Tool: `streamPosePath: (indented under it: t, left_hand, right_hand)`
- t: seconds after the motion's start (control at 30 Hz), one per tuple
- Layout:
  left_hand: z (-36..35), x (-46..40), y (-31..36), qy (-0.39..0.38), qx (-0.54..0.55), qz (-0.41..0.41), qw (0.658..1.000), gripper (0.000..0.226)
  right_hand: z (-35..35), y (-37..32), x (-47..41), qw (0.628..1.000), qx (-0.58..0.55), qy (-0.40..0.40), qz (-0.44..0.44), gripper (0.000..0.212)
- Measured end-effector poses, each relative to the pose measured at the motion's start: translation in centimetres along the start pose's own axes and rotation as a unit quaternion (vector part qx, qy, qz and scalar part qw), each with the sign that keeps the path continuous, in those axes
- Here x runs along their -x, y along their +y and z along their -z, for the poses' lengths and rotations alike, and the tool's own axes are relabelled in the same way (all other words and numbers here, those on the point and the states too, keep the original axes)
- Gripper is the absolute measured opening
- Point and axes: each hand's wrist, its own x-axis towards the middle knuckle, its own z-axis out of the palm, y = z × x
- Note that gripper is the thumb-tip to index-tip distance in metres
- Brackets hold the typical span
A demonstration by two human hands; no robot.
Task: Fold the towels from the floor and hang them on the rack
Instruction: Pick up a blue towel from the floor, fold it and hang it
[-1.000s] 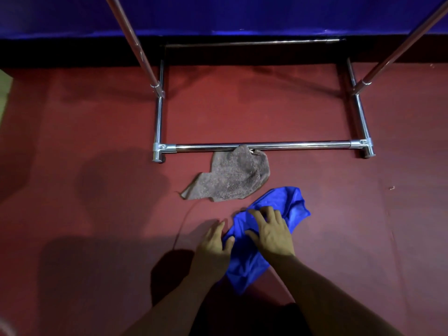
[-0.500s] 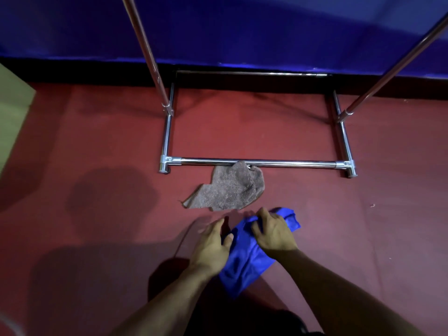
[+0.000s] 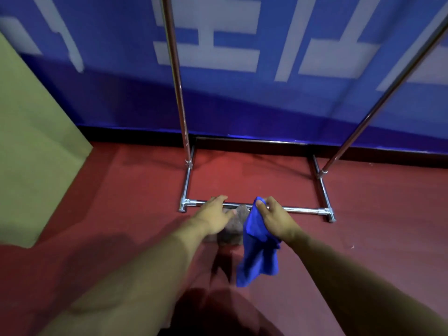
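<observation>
A blue towel (image 3: 258, 253) hangs off the floor, pinched at its top corner by my right hand (image 3: 275, 220). My left hand (image 3: 214, 215) hovers beside it with relaxed, spread fingers and holds nothing. A grey-brown towel (image 3: 234, 229) lies crumpled on the red floor just behind my hands, partly hidden by them, against the front base bar of the chrome rack (image 3: 300, 210). The rack's two uprights (image 3: 175, 76) rise out of the top of the view; its hanging bar is out of view.
A blue banner with white characters (image 3: 242, 57) covers the wall behind the rack. A pale green panel (image 3: 31, 146) stands at the left. Red floor (image 3: 375, 226) spreads to both sides of the rack base.
The blue towel has come up off the floor in my right hand. My left hand has let go of it and moved forward. The view has tilted up, showing more wall.
</observation>
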Motion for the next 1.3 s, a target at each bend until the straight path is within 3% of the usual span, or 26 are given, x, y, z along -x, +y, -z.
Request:
streamPosePath:
  t: [0.13,0.23,0.3,0.4,0.47,0.57,0.73,0.83,0.9,0.97,1.03,1.1,1.2,1.3]
  left_hand:
    - [3.9,1.9,2.5,0.012,0.021,-0.003,1.000,0.070]
    - [5.8,4.0,4.1,0.044,0.176,0.036,0.983,0.060]
    - [7.0,6.0,5.0,0.077,0.296,0.057,0.950,0.047]
    - [7.7,7.6,4.8,0.119,0.405,0.064,0.904,0.090]
    - [7.5,7.7,3.8,0.123,0.466,0.060,0.874,0.099]
    - [9.1,13.2,6.1,0.071,0.526,0.054,0.846,0.081]
    - [10.3,18.8,7.5,-0.103,0.646,0.000,0.756,0.098]
    - [10.6,20.4,8.3,-0.185,0.668,-0.035,0.720,0.106]
    - [10.4,20.5,8.8,-0.207,0.691,-0.075,0.689,0.093]
    - [10.1,20.3,9.6,-0.193,0.692,-0.109,0.687,0.082]
    - [9.6,20.0,10.1,-0.165,0.686,-0.121,0.698,0.075]
    - [9.3,19.5,10.3,-0.138,0.680,-0.109,0.712,0.065]
    - [9.0,18.2,10.3,-0.105,0.682,-0.091,0.718,0.062]
    - [8.7,17.1,10.3,-0.072,0.693,-0.085,0.713,0.058]
  right_hand:
    - [2.3,-4.9,1.1,0.995,-0.095,0.017,0.019,0.024]
    - [3.8,-8.7,3.1,0.967,-0.255,0.021,0.008,0.027]
    - [5.4,-11.4,5.0,0.931,-0.364,0.020,-0.009,0.034]
    - [8.0,-15.2,8.2,0.885,-0.465,-0.010,-0.037,0.048]
    - [9.6,-17.5,10.4,0.868,-0.494,-0.042,-0.026,0.051]
    - [12.0,-21.1,13.8,0.844,-0.527,-0.093,0.008,0.051]
    - [14.2,-23.8,16.7,0.802,-0.580,-0.141,0.027,0.058]
    - [14.8,-22.9,17.3,0.746,-0.643,-0.166,0.038,0.068]
    - [14.5,-21.1,16.9,0.705,-0.688,-0.162,0.046,0.078]
    - [14.0,-19.3,16.4,0.673,-0.723,-0.153,0.046,0.084]
    - [13.2,-18.1,16.0,0.686,-0.710,-0.151,0.053,0.071]
    - [12.5,-17.4,15.5,0.731,-0.663,-0.147,0.057,0.049]
    - [11.2,-16.9,14.8,0.811,-0.564,-0.146,0.056,0.062]
    - [10.0,-16.4,14.2,0.866,-0.484,-0.116,0.046,0.051]
